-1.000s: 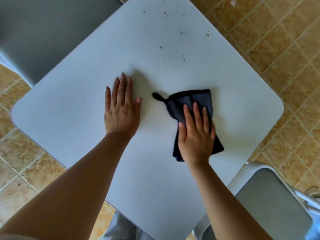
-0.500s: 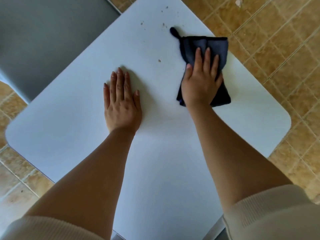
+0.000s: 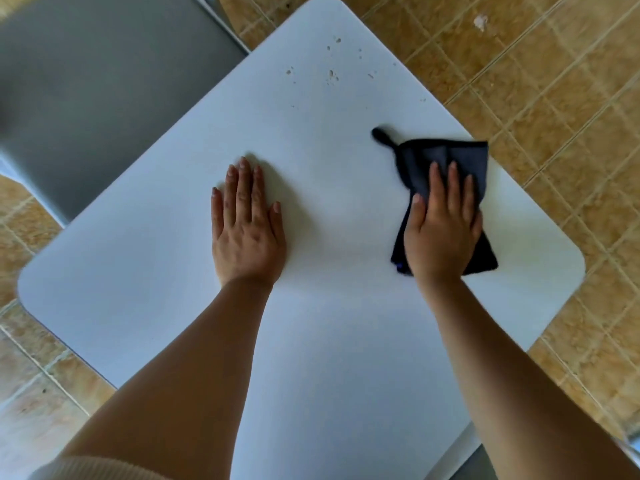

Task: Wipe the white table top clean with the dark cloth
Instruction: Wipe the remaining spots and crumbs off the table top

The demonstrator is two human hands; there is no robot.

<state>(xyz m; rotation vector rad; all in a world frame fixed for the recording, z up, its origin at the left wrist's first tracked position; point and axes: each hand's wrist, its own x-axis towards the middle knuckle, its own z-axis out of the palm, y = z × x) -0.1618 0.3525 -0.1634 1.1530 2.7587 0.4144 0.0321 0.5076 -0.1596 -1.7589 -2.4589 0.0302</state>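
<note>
Head view: right hand [image 3: 441,233] presses the cloth [image 3: 478,161] flat near the worktop [image 3: 138,271] right edge, grip wide; left hand [image 3: 247,233] lies flat mid-worktop, grip wide; crumbs [image 3: 332,75] lie beyond.

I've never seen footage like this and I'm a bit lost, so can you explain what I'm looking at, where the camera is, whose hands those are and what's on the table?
There is no machine here. A person wears a wide-angle camera on the head, so you look down along both forearms. The left hand lies flat on the white table top, fingers straight, holding nothing. The right hand presses flat on a dark cloth near the table's right edge; its fingers are straight, not gripping. Small crumbs lie near the far corner, beyond both hands. A grey seat stands at the upper left, on a tan tiled floor.
</note>
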